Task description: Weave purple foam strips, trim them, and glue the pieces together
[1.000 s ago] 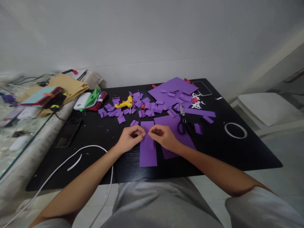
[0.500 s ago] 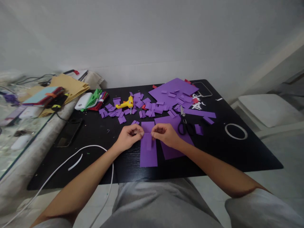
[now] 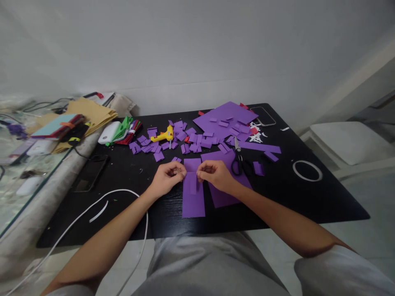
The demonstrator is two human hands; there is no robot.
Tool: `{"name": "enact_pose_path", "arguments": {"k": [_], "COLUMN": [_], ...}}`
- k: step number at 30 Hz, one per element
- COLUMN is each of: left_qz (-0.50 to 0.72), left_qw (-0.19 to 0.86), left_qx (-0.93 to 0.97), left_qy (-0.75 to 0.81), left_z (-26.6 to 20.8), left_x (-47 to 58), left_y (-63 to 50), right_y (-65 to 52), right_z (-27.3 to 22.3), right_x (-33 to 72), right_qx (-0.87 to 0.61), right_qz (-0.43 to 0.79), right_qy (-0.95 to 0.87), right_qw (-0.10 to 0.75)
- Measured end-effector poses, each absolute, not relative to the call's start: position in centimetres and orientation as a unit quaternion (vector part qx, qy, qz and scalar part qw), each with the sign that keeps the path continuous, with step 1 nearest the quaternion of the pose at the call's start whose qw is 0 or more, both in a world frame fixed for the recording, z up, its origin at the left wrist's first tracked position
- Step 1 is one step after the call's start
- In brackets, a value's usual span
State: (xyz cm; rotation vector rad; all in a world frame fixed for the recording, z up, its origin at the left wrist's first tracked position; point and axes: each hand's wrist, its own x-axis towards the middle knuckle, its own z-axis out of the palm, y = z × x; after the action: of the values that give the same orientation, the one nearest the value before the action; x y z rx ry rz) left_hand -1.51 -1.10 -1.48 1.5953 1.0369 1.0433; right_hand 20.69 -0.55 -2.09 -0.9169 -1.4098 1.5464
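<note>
Between my hands is a small folded purple paper piece (image 3: 193, 183), held above a longer purple paper strip (image 3: 194, 207) that lies on the black table. My left hand (image 3: 169, 176) pinches its left edge between thumb and fingers. On the opposite side my right hand (image 3: 215, 174) pinches the right edge in the same way. Under the right wrist lies a larger purple sheet (image 3: 226, 199). Black-handled scissors (image 3: 238, 158) rest partly on that sheet, blades pointing away from me.
Several folded purple pieces (image 3: 194, 144) are scattered behind my hands, around a yellow glue gun (image 3: 163, 134). A white cable (image 3: 108, 192) loops at the left near a phone (image 3: 90, 172). A ring (image 3: 307, 170) lies at the right. Brown envelopes (image 3: 95, 113) are stacked far left.
Almost nothing differs. Both hands keep their pinch on the folded paper piece; the view has shifted very slightly.
</note>
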Motion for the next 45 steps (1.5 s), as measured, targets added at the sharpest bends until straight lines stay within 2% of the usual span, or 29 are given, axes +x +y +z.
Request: {"name": "enact_pose_path", "arguments": {"k": [11, 27, 36, 45], "left_qz": [0.413, 0.482, 0.481, 0.478], "left_qw": [0.460, 0.419, 0.428, 0.482], "left_qx": [0.667, 0.639, 0.634, 0.606], "left_qy": [0.416, 0.428, 0.427, 0.414], "left_z": [-1.5, -1.9, -2.4, -2.4], "left_x": [-1.8, -1.6, -1.5, -1.2], "left_y": [-1.0, -0.7, -0.6, -0.7], "right_y": [-0.3, 0.0, 0.0, -0.4], "right_z": [-2.3, -2.7, -3.0, -2.8], "right_x": [20.7, 20.4, 20.3, 20.3], "right_qx": [-0.373, -0.408, -0.403, -0.396], "right_qz": [0.610, 0.612, 0.607, 0.601], "right_qy": [-0.560, -0.510, -0.527, -0.527], "right_qw": [0.419, 0.446, 0.436, 0.451]}}
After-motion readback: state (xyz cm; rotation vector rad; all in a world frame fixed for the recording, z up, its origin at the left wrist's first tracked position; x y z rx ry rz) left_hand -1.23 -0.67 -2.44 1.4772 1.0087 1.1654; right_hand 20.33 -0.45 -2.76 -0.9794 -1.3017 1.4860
